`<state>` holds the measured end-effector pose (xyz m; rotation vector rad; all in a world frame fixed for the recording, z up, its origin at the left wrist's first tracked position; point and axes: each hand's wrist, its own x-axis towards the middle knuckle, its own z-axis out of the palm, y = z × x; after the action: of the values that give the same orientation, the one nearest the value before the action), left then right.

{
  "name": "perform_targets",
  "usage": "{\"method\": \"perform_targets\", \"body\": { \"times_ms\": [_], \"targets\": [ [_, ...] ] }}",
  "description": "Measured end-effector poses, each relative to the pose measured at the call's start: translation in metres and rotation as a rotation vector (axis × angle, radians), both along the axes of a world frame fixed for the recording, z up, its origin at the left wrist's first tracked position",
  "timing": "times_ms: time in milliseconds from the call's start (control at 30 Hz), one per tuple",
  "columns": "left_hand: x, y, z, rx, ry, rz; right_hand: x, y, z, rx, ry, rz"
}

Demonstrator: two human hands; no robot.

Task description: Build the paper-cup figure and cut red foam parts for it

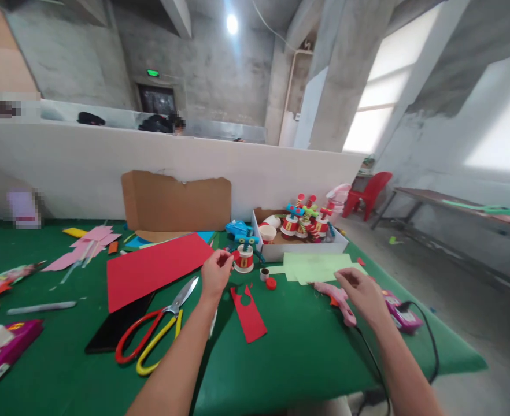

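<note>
My left hand is closed in a pinch on a small red paper piece, right beside a small white paper cup with a red band on the green table. My right hand rests with curled fingers on a pink glue gun that lies on the table. A cut strip of red paper lies between my hands. Red-and-yellow-handled scissors lie to the left of my left forearm.
A big red paper sheet, a black sheet, light green sheets and a white box of finished cup figures lie around. Brown cardboard leans on the white partition. A pink device with a black cable sits near the right edge.
</note>
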<state>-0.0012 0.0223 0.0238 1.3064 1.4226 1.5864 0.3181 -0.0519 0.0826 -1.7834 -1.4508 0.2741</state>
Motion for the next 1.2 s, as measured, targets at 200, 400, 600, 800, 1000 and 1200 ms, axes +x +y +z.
{"method": "perform_targets", "body": {
  "times_ms": [200,400,600,800,1000,1200],
  "targets": [
    [0.0,0.0,-0.007,-0.01,0.068,0.018,0.024,-0.016,-0.03,-0.415,-0.273,-0.145],
    [0.004,-0.006,-0.001,0.003,0.126,-0.008,0.025,-0.01,-0.039,-0.621,-0.34,0.007],
    [0.003,-0.003,0.0,0.032,0.107,0.023,0.035,-0.009,-0.046,-0.449,-0.139,-0.039],
    [0.004,0.0,-0.004,0.03,0.078,0.046,-0.003,-0.013,-0.017,-0.267,0.744,0.194],
    [0.004,0.001,-0.002,0.049,0.09,0.072,-0.048,0.027,0.019,-0.318,1.051,0.486],
    [0.005,0.001,-0.002,0.045,0.085,0.061,-0.086,0.077,0.052,-0.153,0.614,0.541]
  ]
}}
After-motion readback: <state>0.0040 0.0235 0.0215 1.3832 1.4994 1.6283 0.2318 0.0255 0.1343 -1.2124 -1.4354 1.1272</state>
